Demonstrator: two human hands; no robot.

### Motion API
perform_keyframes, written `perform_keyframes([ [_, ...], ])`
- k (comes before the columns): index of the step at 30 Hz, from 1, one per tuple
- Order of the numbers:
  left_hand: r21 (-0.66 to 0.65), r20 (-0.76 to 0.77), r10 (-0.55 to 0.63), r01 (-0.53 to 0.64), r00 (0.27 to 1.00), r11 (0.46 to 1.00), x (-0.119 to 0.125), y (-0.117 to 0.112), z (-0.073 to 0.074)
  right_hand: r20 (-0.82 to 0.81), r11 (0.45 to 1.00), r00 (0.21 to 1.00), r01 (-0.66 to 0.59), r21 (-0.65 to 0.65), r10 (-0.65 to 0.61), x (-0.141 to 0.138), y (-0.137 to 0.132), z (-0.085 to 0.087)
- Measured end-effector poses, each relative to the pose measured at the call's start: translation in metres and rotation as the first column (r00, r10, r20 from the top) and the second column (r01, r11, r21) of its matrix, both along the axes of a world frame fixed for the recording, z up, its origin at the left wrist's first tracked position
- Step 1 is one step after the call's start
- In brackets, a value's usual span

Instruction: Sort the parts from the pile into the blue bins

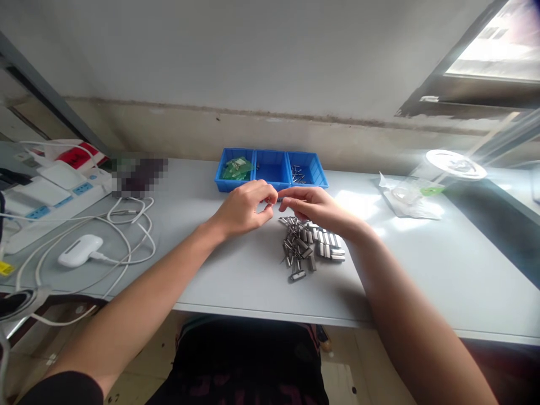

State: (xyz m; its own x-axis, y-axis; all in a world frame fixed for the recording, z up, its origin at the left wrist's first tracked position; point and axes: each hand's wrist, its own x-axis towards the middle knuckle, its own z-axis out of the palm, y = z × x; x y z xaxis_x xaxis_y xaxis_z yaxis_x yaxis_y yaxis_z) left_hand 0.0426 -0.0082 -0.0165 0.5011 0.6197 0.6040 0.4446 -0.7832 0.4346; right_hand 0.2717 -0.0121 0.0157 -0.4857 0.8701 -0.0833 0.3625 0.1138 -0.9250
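My left hand (248,206) is above the desk, in front of the blue bins, its thumb and fingers curled toward each other. Whatever lies between its fingertips is too small or hidden to make out. Close to these fingertips, my right hand (314,207) reaches in from the right with fingers stretched and thumb apart, nothing visible in it. Just below it lies a pile of small metal pins (291,239). Beside the pile, several short silver-and-white metal blocks (327,239) lie partly in rows, some near my right wrist.
Behind my hands stands a blue three-compartment bin (272,169): green packets (237,169) left, metal pins (298,174) right. White cables (139,225), a white earphone case (81,251) and power strips (59,197) occupy the left. A clear plastic bag (411,197) lies right.
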Motion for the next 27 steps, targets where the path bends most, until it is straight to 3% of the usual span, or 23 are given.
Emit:
perform_keyframes([
  [9,0.108,0.058,-0.033,0.027,0.998,0.994,0.004,0.0,-0.003,-0.061,0.998,0.997,0.056,0.013,-0.055,-0.004,-0.001,-0.001],
  [18,0.163,0.071,-0.021,0.01,0.997,0.987,0.004,0.002,-0.005,0.0,0.995,0.998,0.065,0.072,-0.065,-0.006,-0.001,-0.004],
  [23,0.076,0.224,0.185,-0.207,0.957,0.975,0.006,0.001,-0.008,-0.193,0.97,0.97,0.18,0.162,-0.147,-0.006,0.003,-0.006],
  [27,0.092,0.083,0.151,-0.158,0.985,0.983,0.003,0.002,-0.007,-0.525,0.955,0.818,0.296,0.033,-0.236,0.005,0.01,0.0],
])
